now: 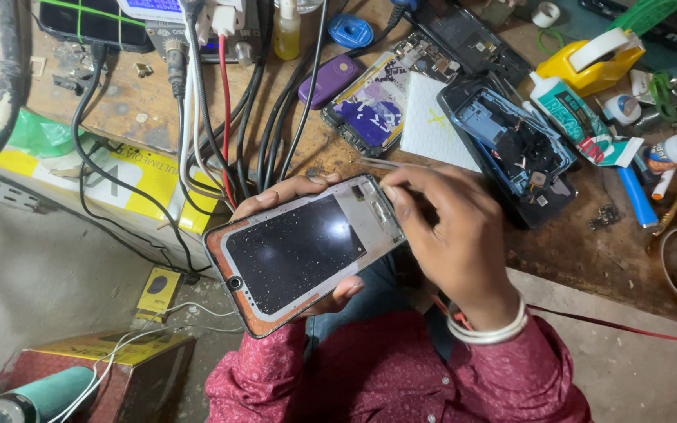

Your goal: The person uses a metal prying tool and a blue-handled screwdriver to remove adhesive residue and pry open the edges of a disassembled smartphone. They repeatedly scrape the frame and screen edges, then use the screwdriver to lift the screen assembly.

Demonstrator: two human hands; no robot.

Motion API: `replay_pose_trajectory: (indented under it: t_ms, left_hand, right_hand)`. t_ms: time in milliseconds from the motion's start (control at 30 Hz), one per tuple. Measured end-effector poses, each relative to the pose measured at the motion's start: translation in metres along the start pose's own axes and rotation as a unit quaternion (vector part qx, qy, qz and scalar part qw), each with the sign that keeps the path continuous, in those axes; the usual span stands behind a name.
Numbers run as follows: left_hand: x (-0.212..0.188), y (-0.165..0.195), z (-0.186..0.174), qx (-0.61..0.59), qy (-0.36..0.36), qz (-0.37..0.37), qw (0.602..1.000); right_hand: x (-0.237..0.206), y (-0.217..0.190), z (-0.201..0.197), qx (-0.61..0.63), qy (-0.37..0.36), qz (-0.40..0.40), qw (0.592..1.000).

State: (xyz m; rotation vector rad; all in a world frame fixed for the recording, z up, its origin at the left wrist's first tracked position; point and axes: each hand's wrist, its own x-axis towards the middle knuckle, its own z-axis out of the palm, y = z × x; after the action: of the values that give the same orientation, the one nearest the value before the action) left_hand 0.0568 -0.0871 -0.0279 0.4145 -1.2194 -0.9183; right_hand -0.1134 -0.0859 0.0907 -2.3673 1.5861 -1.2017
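At the centre of the frame the left hand [307,196] grips an opened phone [303,251] from beneath, thumb along its upper edge and fingertips curling under the lower one. The phone is a flat rounded rectangle with a dusty black panel inside an orange-rimmed frame. The right hand [452,227] pinches thin metal tweezers [378,164] against the phone's bare metal end. On the scuffed wooden bench [135,102], upper right, a dark phone shell [511,149] holds blue and black parts, beside a squeezed glue tube [581,121] and a yellow tape dispenser [593,63].
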Motion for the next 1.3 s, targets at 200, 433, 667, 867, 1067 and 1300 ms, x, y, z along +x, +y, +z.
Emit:
replay_pose_trajectory:
  t_ms: [200,433,667,867,1067,1300]
  left_hand:
    - [-0.002,0.004,0.007,-0.056,0.022,-0.002,0.998]
    - [0.005,0.028,0.017,0.074,0.037,0.039,0.996]
    - [0.016,0.023,0.026,0.290,0.044,0.146,0.945]
    - [0.014,0.008,0.031,0.217,0.056,0.201,0.953]
    - [0.008,0.008,0.030,0.232,0.042,0.210,0.949]
    - [0.009,0.004,0.025,0.227,0.019,0.229,0.946]
  right_hand:
    - [-0.030,-0.010,-0.018,0.002,-0.009,0.059,0.998]
    - [-0.029,-0.004,-0.013,0.045,0.010,0.101,0.994]
    - [-0.025,0.010,-0.009,0.201,0.027,0.176,0.963]
    - [-0.019,0.016,-0.006,0.197,0.011,0.191,0.962]
    - [-0.012,0.016,-0.003,0.177,-0.009,0.165,0.970]
    - [-0.007,0.010,-0.002,0.115,-0.013,0.139,0.984]
